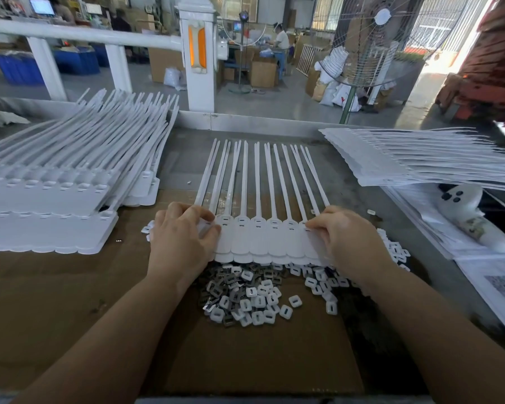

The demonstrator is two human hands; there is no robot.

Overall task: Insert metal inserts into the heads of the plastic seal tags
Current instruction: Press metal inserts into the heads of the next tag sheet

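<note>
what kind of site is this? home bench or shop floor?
Shop floor, most likely a plastics assembly workshop: stacks of seal tags on the bench, a loose pile of inserts, and cartons beyond the rail.

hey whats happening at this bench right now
A person is holding a joined strip of white plastic seal tags flat on the cardboard, left hand at one end and right hand pinching the other. A loose pile of metal inserts and small white caps lies just in front of the strip. More tag strips are stacked to the left and right.
</note>
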